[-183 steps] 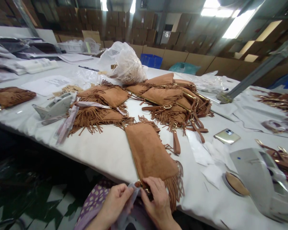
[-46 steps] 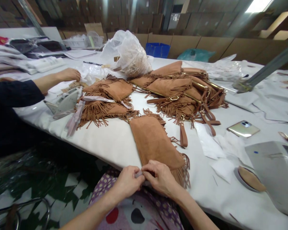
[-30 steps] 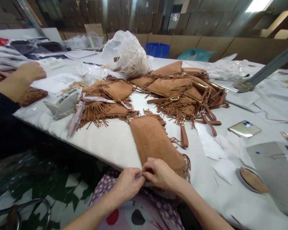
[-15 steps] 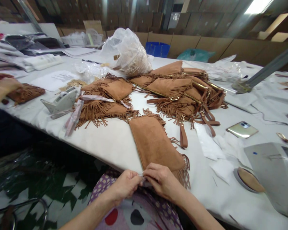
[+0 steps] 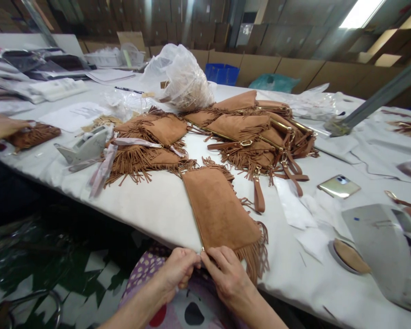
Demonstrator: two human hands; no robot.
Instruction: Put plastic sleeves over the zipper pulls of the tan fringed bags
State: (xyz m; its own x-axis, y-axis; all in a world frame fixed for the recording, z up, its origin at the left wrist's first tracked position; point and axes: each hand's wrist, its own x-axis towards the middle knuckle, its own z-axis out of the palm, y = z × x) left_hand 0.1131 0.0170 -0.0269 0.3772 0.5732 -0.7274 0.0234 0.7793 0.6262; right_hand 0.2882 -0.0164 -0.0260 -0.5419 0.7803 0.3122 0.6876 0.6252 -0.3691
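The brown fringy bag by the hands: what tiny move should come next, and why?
Probably the left hand should pin the near corner of the fringed bag steady while the right hand works the end of the gold zip. Both hands pinch that corner, at the table edge, where the zip stops. What sits between them is too small to tell.

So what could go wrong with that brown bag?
The suede bag reaches the very edge of the table, pinched at its near corner by the left hand and right hand; it might slide off. Its fringe lies right beside the right hand and could snag.
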